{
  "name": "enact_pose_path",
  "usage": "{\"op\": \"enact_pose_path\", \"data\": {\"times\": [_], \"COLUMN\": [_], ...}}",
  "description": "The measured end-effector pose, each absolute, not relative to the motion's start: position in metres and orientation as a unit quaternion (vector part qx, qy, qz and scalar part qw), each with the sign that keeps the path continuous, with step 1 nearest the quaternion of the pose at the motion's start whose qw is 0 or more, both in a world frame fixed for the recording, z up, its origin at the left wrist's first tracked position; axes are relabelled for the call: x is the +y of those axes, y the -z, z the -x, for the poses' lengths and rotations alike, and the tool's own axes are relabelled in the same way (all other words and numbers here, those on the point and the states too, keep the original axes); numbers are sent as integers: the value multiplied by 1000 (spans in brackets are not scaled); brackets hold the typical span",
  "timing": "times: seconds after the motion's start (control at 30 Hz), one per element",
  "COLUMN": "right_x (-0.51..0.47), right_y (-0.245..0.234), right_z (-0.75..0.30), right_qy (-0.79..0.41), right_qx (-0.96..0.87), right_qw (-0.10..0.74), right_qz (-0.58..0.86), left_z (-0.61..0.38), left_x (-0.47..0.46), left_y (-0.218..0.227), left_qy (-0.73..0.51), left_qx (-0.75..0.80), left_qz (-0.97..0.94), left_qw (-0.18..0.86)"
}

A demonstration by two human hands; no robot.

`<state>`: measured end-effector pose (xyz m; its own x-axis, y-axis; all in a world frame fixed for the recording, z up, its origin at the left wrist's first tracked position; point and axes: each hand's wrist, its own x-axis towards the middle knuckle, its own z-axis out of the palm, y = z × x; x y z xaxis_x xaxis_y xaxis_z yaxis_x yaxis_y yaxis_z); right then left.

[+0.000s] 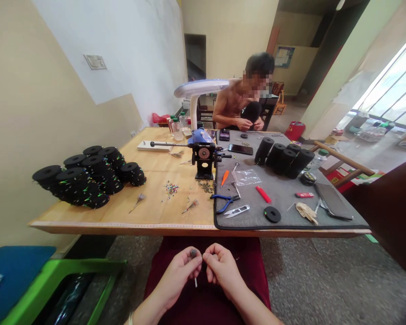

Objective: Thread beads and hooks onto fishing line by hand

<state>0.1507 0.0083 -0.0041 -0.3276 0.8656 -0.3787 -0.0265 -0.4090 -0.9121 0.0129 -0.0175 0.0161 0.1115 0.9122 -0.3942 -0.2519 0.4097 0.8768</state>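
Both hands are close together above my lap, in front of the table edge. My left hand [184, 267] is closed around a thin white stick [196, 282], whose lower end sticks out below the fingers. A small grey tuft shows at the top of that grip. Beside it, almost touching, my right hand [222, 267] is pinched, thumb against forefinger; whatever lies between them is too small to make out. Similar tufted sticks [190, 206] lie on the wooden table [155, 216], near a scatter of tiny coloured beads [171, 188].
Stacked black spools [77, 176] stand left, more black spools [284, 158] right. A black winding device [203, 158] stands centrally below a lamp [201, 88]. Blue-handled pliers [225, 202], thread snips [237, 211] and a single spool [272, 214] lie on the grey mat [250, 216]. Another person [238, 104] sits opposite.
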Motion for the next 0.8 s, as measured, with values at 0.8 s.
{"op": "enact_pose_path", "data": {"times": [0.8], "right_x": [-2], "right_y": [3], "right_z": [-149], "right_qy": [-770], "right_qx": [-377], "right_qw": [275], "right_qz": [436], "left_z": [-11], "left_x": [-17], "left_y": [-8], "left_qy": [-451], "left_qx": [542], "left_qz": [-352], "left_qw": [615]}}
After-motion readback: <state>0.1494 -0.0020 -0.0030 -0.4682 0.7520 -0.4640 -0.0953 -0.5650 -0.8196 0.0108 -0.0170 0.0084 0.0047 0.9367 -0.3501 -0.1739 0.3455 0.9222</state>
